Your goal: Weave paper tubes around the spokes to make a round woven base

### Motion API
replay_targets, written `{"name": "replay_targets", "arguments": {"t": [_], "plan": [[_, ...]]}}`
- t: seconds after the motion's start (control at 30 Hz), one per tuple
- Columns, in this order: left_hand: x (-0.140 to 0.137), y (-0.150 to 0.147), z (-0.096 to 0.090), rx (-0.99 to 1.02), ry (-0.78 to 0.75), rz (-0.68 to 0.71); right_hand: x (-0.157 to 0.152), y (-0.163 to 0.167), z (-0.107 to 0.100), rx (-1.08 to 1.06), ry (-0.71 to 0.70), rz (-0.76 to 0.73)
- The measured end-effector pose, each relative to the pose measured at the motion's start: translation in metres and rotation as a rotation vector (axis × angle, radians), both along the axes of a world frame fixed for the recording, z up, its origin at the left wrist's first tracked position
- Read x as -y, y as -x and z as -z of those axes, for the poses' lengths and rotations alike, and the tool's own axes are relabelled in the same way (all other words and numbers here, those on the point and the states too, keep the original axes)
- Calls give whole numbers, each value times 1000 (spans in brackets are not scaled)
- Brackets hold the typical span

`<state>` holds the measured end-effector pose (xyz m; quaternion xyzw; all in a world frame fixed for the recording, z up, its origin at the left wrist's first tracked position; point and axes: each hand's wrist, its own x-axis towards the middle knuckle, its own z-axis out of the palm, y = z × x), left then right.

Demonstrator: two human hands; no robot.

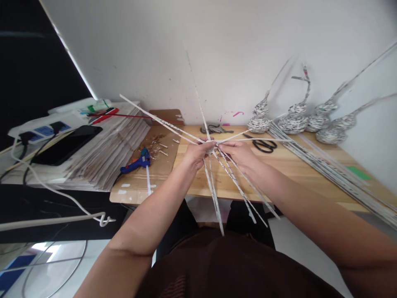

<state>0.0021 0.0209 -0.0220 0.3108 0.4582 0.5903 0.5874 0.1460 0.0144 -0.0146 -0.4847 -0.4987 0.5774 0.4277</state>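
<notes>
Both hands meet in front of me above the wooden table, at the centre where several rolled paper sticks (229, 167) cross. The sticks fan outward in all directions, some up toward the wall, others down toward my lap. My left hand (198, 152) is closed, its thumb pressing on the crossing point. From the other side, my right hand (236, 151) pinches the sticks close to the same centre. Fingers hide most of the crossing itself. Behind the hands, a grey bundle (215, 128) lies near the wall. Black scissors (263, 144) rest just beyond my right hand.
Several woven paper gourd shapes (259, 123) stand along the wall at right, beside a long pile of paper sticks (331, 174). A blue glue gun (136, 161) lies on cardboard (130, 195) at left. Further left are stacked papers (114, 153), a phone (66, 145) and a power strip (41, 130).
</notes>
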Motion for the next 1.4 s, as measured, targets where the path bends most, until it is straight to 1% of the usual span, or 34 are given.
{"name": "replay_targets", "arguments": {"t": [0.1, 0.2, 0.27, 0.3, 0.4, 0.47, 0.53, 0.57, 0.63, 0.7, 0.77, 0.8, 0.87, 0.9, 0.93, 0.97, 1.0, 1.03, 1.07, 1.1, 1.13, 1.17, 1.2, 1.23, 1.3, 1.33, 1.4], "plan": [[-1, 0, -3, -46, -30, -6, -4, 4, -4, -6, -44, 46], [-5, -1, -13, -32, -52, -1, -9, 7, -16, -5, -15, 12], [-11, -4, -24, -5, -66, -22, -17, 6, -30, 29, 7, -28], [-14, -6, -31, 13, -74, -37, -22, 5, -40, 59, -10, -46], [-23, -17, -50, 106, -91, -81, -41, 0, -71, 210, -166, -72], [-26, -25, -54, 180, -88, -106, -52, -4, -89, 334, -247, -89], [-24, -33, -47, 245, -69, -131, -59, -7, -95, 441, -251, -142], [-22, -36, -40, 271, -51, -140, -61, -8, -93, 489, -236, -184], [-12, -38, -22, 307, 13, -135, -63, -10, -78, 580, -212, -266], [4, -36, -4, 306, 124, -117, -62, -12, -52, 686, -205, -329], [26, -28, 10, 279, 213, -60, -60, -15, -24, 804, -199, -335], [39, -22, 14, 262, 258, -17, -60, -15, -11, 856, -187, -327], [65, -9, 16, 232, 289, 72, -58, -17, 8, 900, -143, -312], [77, -3, 16, 201, 322, 99, -58, -17, 13, 904, -127, -310], [88, 2, 15, 169, 359, 163, -58, -18, 16, 903, -119, -314], [96, 5, 14, 141, 380, 286, -59, -18, 17, 909, -122, -323], [100, 7, 13, 90, 364, 423, -59, -17, 17, 923, -129, -331], [101, 7, 14, -3, 286, 475, -60, -17, 15, 942, -137, -337], [98, 6, 16, -131, 148, 455, -61, -16, 13, 965, -145, -343], [91, 4, 20, -300, -36, 393, -61, -15, 11, 994, -151, -347], [81, 1, 25, -477, -215, 283, -61, -14, 10, 1031, -163, -350], [69, -1, 30, -654, -361, 203, -61, -12, 8, 1074, -181, -353], [57, -3, 37, -835, -460, 161, -62, -11, 8, 1121, -204, -356], [45, -5, 43, -1021, -522, 171, -62, -10, 7, 1166, -229, -357], [27, -6, 53, -1359, -587, 238, -62, -8, 8, 1228, -263, -351], [22, -7, 57, -1483, -613, 260, -62, -8, 8, 1239, -270, -350], [18, -6, 61, -1644, -659, 279, -63, -10, 8, 1239, -276, -363]]}}
